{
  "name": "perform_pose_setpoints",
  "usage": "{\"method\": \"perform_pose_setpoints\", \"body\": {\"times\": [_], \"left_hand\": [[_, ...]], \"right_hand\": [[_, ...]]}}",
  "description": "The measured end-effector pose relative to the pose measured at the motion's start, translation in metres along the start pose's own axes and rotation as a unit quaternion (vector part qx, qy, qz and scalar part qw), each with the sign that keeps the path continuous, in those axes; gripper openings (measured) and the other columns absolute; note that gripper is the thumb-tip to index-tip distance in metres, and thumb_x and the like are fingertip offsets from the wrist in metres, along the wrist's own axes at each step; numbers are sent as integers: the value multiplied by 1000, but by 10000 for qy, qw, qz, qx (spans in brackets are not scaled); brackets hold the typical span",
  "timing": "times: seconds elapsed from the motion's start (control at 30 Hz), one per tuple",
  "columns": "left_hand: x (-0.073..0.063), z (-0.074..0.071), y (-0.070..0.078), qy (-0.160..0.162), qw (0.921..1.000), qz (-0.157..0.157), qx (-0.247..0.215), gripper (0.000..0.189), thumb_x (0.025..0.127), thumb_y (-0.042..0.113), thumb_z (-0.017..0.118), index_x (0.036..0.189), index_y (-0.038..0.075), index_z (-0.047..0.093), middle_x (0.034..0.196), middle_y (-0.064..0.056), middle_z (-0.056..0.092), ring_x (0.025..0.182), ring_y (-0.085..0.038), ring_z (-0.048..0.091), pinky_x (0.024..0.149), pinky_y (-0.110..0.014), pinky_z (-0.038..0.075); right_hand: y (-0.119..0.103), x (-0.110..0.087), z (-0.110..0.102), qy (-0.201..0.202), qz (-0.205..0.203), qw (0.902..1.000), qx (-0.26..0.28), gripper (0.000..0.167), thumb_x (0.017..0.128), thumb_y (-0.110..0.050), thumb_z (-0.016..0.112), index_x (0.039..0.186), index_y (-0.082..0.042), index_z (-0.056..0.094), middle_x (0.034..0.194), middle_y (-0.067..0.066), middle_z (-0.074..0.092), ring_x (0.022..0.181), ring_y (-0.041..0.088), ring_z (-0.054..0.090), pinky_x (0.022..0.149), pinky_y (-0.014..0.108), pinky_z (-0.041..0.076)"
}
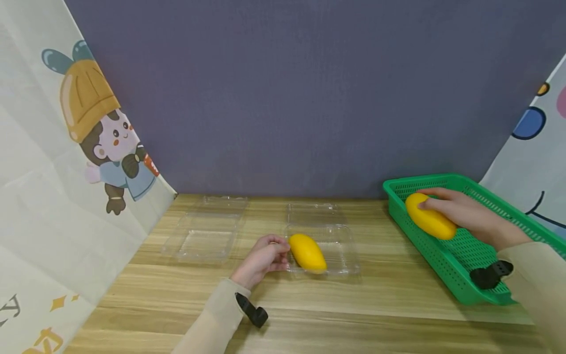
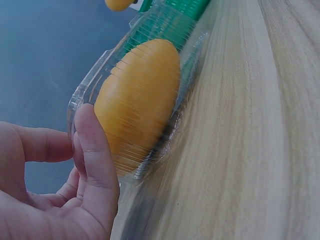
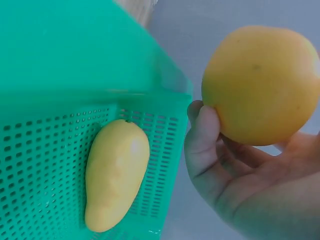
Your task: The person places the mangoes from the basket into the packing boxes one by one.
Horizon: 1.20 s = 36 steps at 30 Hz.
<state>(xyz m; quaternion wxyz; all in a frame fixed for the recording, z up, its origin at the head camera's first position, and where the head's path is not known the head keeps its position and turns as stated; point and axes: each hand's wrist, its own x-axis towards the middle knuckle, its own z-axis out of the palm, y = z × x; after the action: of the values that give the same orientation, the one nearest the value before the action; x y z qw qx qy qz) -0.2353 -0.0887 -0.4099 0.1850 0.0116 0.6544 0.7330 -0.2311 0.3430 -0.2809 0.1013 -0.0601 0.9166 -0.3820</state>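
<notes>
My left hand (image 1: 264, 258) pinches the left rim of a clear plastic clamshell box (image 1: 340, 250), its thumb and finger on the wall in the left wrist view. Inside that box lies a yellow mango (image 1: 308, 253), tilted toward the front. Over the left side of the green basket (image 1: 475, 253), my right hand (image 1: 460, 211) grips a second mango (image 1: 431, 216) in the air. The right wrist view has this held mango (image 3: 260, 85) close up, and another mango (image 3: 117, 175) lying in the basket; in the head view that one is hidden.
A second clear plastic box (image 1: 203, 243) lies with its lid folded back on the left part of the wooden table (image 1: 283, 324). A dark panel (image 1: 283, 98) stands behind, with printed cloths (image 1: 40, 147) at the sides.
</notes>
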Motion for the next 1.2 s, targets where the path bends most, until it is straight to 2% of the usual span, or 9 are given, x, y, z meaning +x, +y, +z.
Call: {"method": "perform_pose_setpoints", "body": {"times": [0.6, 0.83, 1.2], "left_hand": [[0, 0, 0, -8, 10000, -43, -45, 20, 89, 8, 59, 105, 0, 49, 78, -9, 54, 60, -16, 54, 58, -28, 54], [0, 0, 0, -39, 10000, -32, 9, 25, 89, 9, 61, 108, -1, 48, 82, -13, 55, 61, -16, 55, 60, -29, 55], [0, 0, 1, -47, 10000, -49, 12, 24, 89, 9, 60, 108, -2, 48, 82, -12, 54, 61, -16, 55, 60, -29, 55]], "right_hand": [[-28, -2, 19, -54, -367, 9992, 178, 63, 95, -44, 49, 146, -13, 28, 107, 19, 51, 72, 29, 55, 61, 36, 48], [-33, 0, 30, -66, -464, 9988, 163, 62, 95, -42, 50, 146, -15, 27, 112, 18, 52, 75, 28, 56, 63, 36, 49], [-37, 4, 50, -95, -406, 9990, 149, 62, 94, -44, 51, 146, -18, 28, 100, 14, 58, 70, 25, 56, 60, 34, 49]]}}
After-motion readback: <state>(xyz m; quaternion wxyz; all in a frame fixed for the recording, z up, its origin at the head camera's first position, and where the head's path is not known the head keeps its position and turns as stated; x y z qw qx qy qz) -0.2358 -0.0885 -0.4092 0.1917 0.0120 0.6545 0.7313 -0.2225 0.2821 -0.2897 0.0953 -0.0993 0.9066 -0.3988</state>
